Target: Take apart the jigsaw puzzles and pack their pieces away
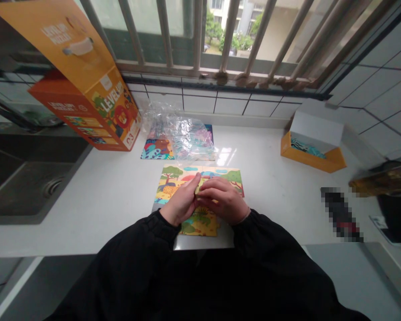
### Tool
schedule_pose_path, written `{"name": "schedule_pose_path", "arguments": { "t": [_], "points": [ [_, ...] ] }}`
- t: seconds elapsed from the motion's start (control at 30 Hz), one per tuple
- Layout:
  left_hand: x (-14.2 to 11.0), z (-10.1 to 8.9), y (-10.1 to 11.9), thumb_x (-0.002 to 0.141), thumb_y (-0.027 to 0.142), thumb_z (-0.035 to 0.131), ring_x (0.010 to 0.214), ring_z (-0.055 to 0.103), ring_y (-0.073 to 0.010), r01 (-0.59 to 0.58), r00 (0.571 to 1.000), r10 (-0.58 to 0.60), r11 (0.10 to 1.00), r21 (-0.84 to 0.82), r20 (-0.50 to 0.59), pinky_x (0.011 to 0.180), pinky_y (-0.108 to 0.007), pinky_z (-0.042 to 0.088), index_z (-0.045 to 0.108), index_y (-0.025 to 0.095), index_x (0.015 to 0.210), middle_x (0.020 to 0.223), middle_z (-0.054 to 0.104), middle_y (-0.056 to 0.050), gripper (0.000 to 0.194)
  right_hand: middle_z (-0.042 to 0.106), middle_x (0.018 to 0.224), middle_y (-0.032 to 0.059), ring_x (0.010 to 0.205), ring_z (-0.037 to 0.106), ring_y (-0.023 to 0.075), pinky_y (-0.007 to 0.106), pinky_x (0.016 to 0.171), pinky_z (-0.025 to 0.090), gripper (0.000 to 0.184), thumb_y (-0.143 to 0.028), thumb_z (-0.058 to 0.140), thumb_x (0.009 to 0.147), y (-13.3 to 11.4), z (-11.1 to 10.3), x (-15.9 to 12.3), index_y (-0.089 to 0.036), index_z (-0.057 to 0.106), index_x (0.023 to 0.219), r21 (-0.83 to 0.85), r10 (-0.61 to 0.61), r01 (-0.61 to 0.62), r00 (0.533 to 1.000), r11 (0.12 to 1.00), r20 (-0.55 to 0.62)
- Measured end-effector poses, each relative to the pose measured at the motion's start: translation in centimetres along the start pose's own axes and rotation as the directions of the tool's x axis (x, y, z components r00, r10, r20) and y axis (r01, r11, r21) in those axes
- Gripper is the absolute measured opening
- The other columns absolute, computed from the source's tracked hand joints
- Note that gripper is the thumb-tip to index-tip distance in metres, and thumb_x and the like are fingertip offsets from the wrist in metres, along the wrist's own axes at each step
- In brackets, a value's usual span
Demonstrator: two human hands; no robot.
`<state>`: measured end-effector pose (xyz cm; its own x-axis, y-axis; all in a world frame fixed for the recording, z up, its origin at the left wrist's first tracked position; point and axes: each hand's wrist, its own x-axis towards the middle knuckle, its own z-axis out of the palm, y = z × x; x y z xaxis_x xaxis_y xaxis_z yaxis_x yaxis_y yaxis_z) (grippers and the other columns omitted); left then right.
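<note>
A colourful jigsaw puzzle [200,225] with trees, animals and yellow ground lies on the white counter. Both my hands meet just above its middle. Between their fingertips is a small yellowish puzzle piece [197,189], mostly covered by the fingers. My left hand [181,203] is closed at the piece, its thumb pointing up and away from me. My right hand [226,200] curls its fingers over the same piece from the right. The hands hide the centre and part of the right side of the puzzle.
Behind the puzzle, crumpled clear plastic wrap [189,138] covers another colourful picture [157,150]. A tall orange puzzle box [110,111] stands open by the sink [20,191]. Rightward are a small open box [327,162] with teal contents, a blurred dark object [341,214] and a bottle [381,180].
</note>
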<state>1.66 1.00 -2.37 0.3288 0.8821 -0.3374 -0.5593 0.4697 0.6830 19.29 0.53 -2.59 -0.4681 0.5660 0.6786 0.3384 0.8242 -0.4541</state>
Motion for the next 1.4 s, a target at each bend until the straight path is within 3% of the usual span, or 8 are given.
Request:
{"name": "schedule_pose_path", "arguments": {
  "t": [0.17, 0.3, 0.4, 0.7, 0.83, 0.97, 1.13, 1.4],
  "points": [
    [0.1, -0.3, 0.2, 0.101, 0.025, 0.073, 0.088, 0.078, -0.0200, -0.022, 0.995, 0.025, 0.999, 0.030, -0.097, 0.074, -0.028, 0.064, 0.074, 0.013, 0.125, 0.106, 0.081, -0.012, 0.027, 0.081, 0.110, 0.0085, 0.108, 0.072, 0.0262, 0.046, 0.102, 0.055, 0.014, -0.030, 0.063, 0.107, 1.2, -1.1, -0.5, -0.025, 0.075, 0.103, -0.193, 0.231, -0.251, 0.966, 0.949, -0.117],
    [-0.2, 0.2, 0.6, 0.108, 0.027, 0.062, 0.091, 0.082, -0.0244, 0.017, 0.991, -0.006, 0.997, 0.074, -0.137, 0.074, -0.032, 0.066, 0.069, 0.011, 0.129, 0.105, 0.082, -0.018, 0.027, 0.077, 0.115, 0.0194, 0.109, 0.068, 0.0335, 0.050, 0.101, 0.050, 0.028, -0.030, 0.055, 0.102, 2.9, -2.2, -1.8, -0.015, 0.070, 0.121, -0.439, 0.559, -0.702, 0.712, 0.561, -0.424],
    [-0.2, 0.6, 0.7, 0.111, 0.026, 0.058, 0.097, 0.082, -0.0253, 0.020, 0.987, -0.006, 0.996, 0.083, -0.162, 0.078, -0.034, 0.068, 0.067, 0.010, 0.129, 0.111, 0.081, -0.020, 0.025, 0.078, 0.110, 0.0196, 0.099, 0.070, 0.0340, 0.046, 0.091, 0.051, 0.039, -0.030, 0.054, 0.100, 3.5, -2.4, -2.4, -0.013, 0.064, 0.133, -0.444, 0.684, -0.808, 0.574, 0.386, -0.451],
    [0.4, 0.2, 0.1, 0.111, 0.028, 0.061, 0.114, 0.081, -0.0273, 0.007, 0.986, 0.002, 0.999, 0.053, -0.166, 0.094, -0.042, 0.069, 0.064, 0.014, 0.127, 0.124, 0.080, -0.021, 0.022, 0.077, 0.128, 0.0160, 0.093, 0.078, 0.0273, 0.042, 0.081, 0.063, 0.042, -0.043, 0.066, 0.094, 3.4, -3.5, -2.6, -0.022, 0.060, 0.130, 0.151, 0.804, -0.829, 0.451, 0.538, -0.386],
    [0.3, 0.1, 0.3, 0.111, 0.028, 0.060, 0.115, 0.081, -0.0269, 0.006, 0.986, 0.002, 0.999, 0.050, -0.168, 0.093, -0.041, 0.070, 0.066, 0.014, 0.124, 0.126, 0.080, -0.020, 0.020, 0.066, 0.149, 0.0172, 0.096, 0.079, 0.0248, 0.041, 0.082, 0.067, 0.057, -0.051, 0.072, 0.092, 3.6, -3.3, -2.7, -0.024, 0.058, 0.140, 0.411, 0.830, -0.722, 0.455, 0.556, -0.323],
    [0.2, 0.3, 0.4, 0.111, 0.027, 0.060, 0.114, 0.081, -0.0270, -0.005, 0.985, 0.014, 0.999, 0.052, -0.172, 0.091, -0.039, 0.070, 0.067, 0.014, 0.122, 0.125, 0.080, -0.020, 0.019, 0.069, 0.146, 0.0168, 0.105, 0.079, 0.0275, 0.045, 0.091, 0.067, 0.067, -0.053, 0.076, 0.090, 3.5, -3.0, -2.5, -0.023, 0.058, 0.147, 0.558, 0.883, -0.688, 0.410, 0.463, -0.228],
    [-0.1, 0.7, 0.6, 0.111, 0.026, 0.058, 0.106, 0.082, -0.0249, -0.014, 0.983, 0.024, 0.998, 0.055, -0.180, 0.088, -0.037, 0.070, 0.066, 0.013, 0.125, 0.120, 0.082, -0.019, 0.021, 0.078, 0.135, 0.0089, 0.113, 0.077, 0.0272, 0.043, 0.096, 0.066, 0.052, -0.051, 0.077, 0.093, 2.8, -3.1, -2.1, -0.026, 0.069, 0.138, 0.659, 0.855, -0.635, 0.518, 0.403, -0.025],
    [-0.6, 0.6, 1.3, 0.110, 0.029, 0.059, 0.096, 0.083, -0.0250, -0.061, 0.990, 0.066, 0.997, 0.042, -0.122, 0.088, -0.041, 0.069, 0.067, 0.014, 0.127, 0.106, 0.083, -0.015, 0.025, 0.083, 0.102, 0.0058, 0.079, 0.077, 0.0207, 0.028, 0.058, 0.064, 0.043, -0.055, 0.087, 0.082, 2.8, -3.2, -2.0, -0.022, 0.075, 0.105, 0.750, 0.943, -0.644, 0.321, 0.150, 0.086]
  ]
}}
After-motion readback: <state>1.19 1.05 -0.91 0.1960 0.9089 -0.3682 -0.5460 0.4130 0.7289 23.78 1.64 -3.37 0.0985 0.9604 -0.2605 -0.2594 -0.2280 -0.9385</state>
